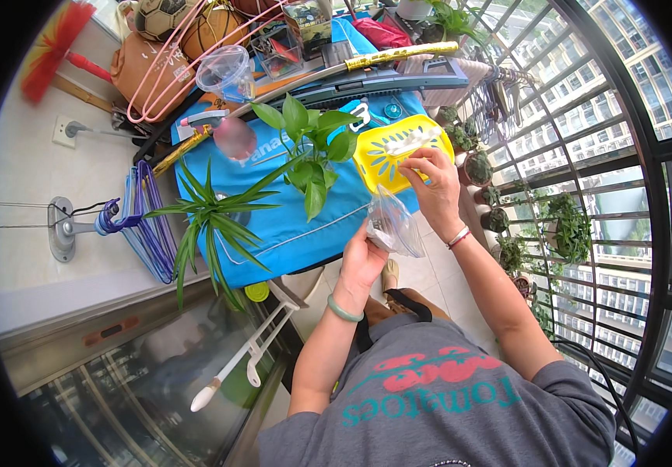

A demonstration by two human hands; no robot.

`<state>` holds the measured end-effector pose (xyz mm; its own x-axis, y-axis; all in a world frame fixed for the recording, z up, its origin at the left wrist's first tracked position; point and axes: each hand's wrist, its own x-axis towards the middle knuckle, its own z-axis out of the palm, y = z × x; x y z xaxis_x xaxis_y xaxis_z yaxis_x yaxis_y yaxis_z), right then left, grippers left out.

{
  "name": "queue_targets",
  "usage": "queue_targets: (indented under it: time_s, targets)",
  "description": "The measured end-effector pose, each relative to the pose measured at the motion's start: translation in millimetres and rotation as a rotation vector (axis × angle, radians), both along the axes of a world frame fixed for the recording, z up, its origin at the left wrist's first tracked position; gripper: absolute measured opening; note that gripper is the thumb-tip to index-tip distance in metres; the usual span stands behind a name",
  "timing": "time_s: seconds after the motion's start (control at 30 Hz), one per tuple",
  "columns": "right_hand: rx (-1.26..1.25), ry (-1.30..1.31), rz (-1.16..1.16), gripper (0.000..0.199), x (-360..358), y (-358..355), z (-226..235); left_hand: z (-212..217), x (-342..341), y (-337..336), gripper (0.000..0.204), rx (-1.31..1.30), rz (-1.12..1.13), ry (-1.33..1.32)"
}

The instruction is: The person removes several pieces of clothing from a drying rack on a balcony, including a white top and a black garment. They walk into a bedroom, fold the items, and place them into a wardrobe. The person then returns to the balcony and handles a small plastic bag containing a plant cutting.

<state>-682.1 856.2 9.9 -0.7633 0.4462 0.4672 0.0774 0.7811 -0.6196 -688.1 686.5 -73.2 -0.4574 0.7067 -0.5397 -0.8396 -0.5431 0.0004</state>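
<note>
My left hand (pixel 361 263) is closed round the lower part of a clear plastic bag (pixel 400 224), which has something whitish inside. The bag hangs over the front right edge of the blue-covered table. Just above it, my right hand (pixel 435 187) has its thumb and fingertips drawn together in a pinch; whatever lies between them is too small to make out. Those fingertips are over the near side of a yellow slotted basket (pixel 375 167). White lumpy pieces (pixel 412 142) lie in a row inside the basket.
A trailing green plant (pixel 308 148) and a spiky plant (pixel 215 214) stand left of the basket on the blue cover (pixel 281 249). Behind are a clear plastic tub (pixel 225 71), balls and a gold-trimmed sword-like item (pixel 402 54). Barred windows with potted plants (pixel 565 226) line the right.
</note>
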Motion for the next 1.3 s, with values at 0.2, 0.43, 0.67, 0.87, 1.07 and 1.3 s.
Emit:
queue_targets:
  time_s: [0.2,0.43,0.67,0.87,1.07,1.3]
  targets:
    - [-0.033,-0.021,-0.039,0.01,-3,1,-12,2,2,-3,0.033,-0.003,-0.013,0.003]
    - [-0.074,-0.003,-0.064,0.01,-3,-3,-14,2,1,-5,0.034,0.01,-0.026,0.028]
    - [-0.054,0.013,-0.079,0.009,-3,-6,-15,4,1,-6,0.034,0.021,-0.026,0.041]
    - [-0.075,0.017,-0.083,0.01,-1,-7,-16,8,2,-9,0.034,0.009,-0.04,0.047]
    - [-0.085,0.013,-0.084,0.011,-1,-8,-16,11,2,-10,0.035,0.001,-0.043,0.04]
    - [-0.082,0.017,-0.098,0.011,-1,-10,-17,8,2,-11,0.035,-0.007,-0.043,0.04]
